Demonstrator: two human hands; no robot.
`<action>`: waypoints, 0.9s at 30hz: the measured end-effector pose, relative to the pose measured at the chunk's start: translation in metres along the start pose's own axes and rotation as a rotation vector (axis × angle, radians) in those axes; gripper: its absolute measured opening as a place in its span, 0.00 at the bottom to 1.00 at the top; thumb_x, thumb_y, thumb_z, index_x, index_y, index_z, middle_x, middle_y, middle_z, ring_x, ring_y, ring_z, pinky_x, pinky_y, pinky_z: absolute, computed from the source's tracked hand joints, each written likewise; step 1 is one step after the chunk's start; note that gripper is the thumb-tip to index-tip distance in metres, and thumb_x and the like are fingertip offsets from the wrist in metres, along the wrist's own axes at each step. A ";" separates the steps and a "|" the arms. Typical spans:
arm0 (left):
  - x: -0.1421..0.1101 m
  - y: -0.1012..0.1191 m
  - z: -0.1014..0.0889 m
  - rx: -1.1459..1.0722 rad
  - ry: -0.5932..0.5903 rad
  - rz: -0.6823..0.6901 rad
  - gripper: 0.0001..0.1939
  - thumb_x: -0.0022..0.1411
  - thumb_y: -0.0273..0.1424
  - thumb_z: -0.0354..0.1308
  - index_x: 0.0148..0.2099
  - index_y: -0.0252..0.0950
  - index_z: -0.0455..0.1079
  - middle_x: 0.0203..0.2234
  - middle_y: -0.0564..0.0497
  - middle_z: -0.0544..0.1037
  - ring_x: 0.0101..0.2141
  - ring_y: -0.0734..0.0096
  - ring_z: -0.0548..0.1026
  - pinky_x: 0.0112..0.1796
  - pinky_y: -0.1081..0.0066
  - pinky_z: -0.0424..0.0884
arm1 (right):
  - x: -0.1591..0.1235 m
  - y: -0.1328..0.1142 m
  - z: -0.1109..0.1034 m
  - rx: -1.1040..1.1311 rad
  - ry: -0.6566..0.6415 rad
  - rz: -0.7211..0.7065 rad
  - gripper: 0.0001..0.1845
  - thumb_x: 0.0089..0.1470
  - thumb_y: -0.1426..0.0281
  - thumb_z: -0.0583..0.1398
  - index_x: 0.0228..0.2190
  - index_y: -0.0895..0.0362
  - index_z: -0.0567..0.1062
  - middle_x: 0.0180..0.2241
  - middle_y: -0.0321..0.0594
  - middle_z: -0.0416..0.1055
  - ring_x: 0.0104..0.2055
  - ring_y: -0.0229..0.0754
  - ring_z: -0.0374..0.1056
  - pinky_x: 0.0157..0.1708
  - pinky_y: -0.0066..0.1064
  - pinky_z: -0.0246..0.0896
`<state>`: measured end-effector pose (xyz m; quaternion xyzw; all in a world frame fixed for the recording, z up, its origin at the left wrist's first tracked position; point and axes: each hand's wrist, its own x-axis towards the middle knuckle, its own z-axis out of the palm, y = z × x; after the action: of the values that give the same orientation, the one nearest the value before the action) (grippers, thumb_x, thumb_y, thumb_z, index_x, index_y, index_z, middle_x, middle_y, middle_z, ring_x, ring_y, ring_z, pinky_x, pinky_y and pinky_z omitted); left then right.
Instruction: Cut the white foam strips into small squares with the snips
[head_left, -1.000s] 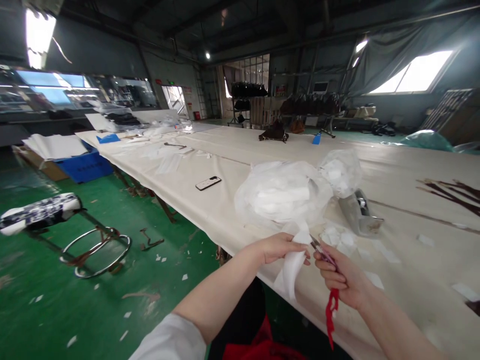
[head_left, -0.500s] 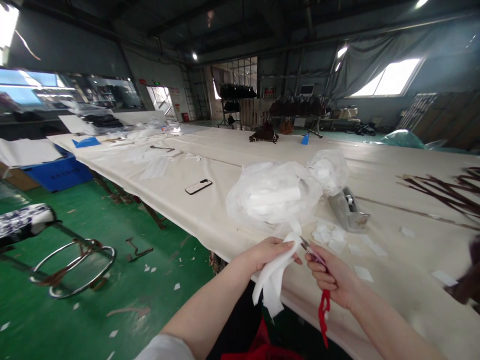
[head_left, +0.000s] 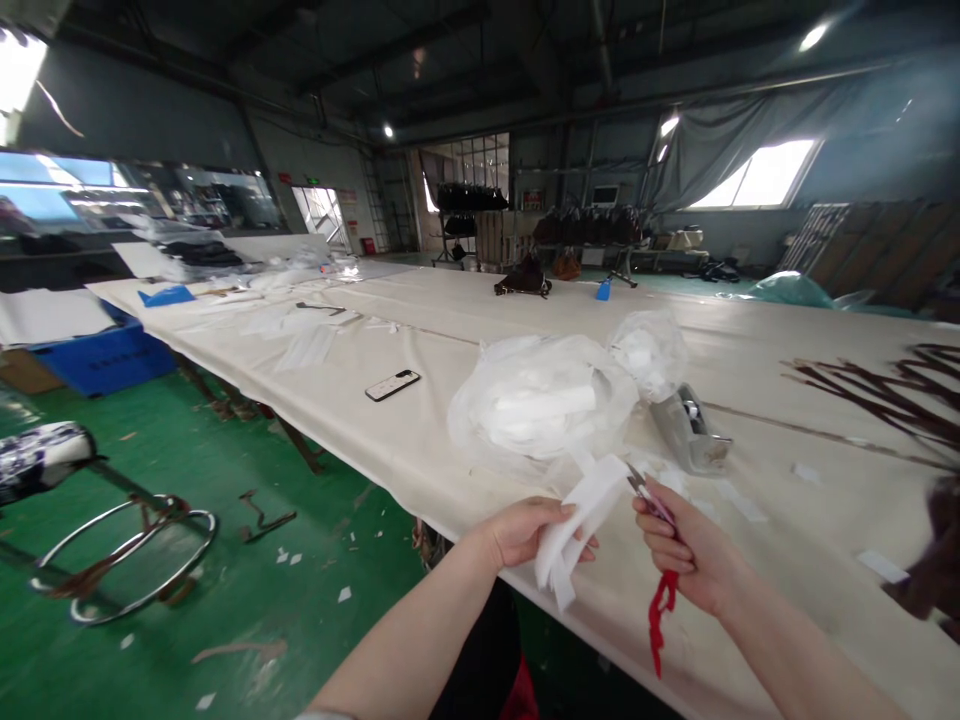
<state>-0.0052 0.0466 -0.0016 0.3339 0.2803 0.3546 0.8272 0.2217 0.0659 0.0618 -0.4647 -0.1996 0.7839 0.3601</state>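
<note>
Several white strips (head_left: pixel 586 512) of thin, soft material hang bundled in my left hand (head_left: pixel 534 530), which is closed around them above the table's near edge. My right hand (head_left: pixel 686 545) is closed on a small pair of thread snips (head_left: pixel 651 497) with a red ribbon (head_left: pixel 660 610) dangling below. The blade tips point up and left, close to the strips' upper end. Just beyond my hands lies a clear plastic bag (head_left: pixel 540 405) with white pieces inside. Small white cut pieces (head_left: pixel 671 478) partly show behind my right hand.
A tape dispenser (head_left: pixel 694 435) and a second plastic bag (head_left: pixel 649 352) sit right of the large bag. A phone (head_left: pixel 392 385) lies left. Brown straps (head_left: pixel 885 385) are at the right. A stool (head_left: pixel 127 540) stands on the green floor (head_left: pixel 300 610).
My left hand has raised the strips, bringing their upper end higher and to the right. My right hand with the snips has shifted slightly right. The whole view has turned a little.
</note>
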 end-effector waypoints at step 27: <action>-0.039 0.012 0.016 0.351 -0.061 0.193 0.26 0.48 0.47 0.69 0.41 0.30 0.78 0.36 0.40 0.80 0.34 0.60 0.78 0.41 0.64 0.71 | -0.048 -0.037 0.016 -0.107 -0.165 -0.276 0.22 0.49 0.54 0.66 0.21 0.59 0.72 0.14 0.24 0.49 0.12 0.22 0.33 0.08 0.17 0.33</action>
<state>-0.0219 0.0177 0.0264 0.5087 0.2794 0.3677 0.7266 0.2365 0.0546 0.1212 -0.3854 -0.3319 0.7508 0.4213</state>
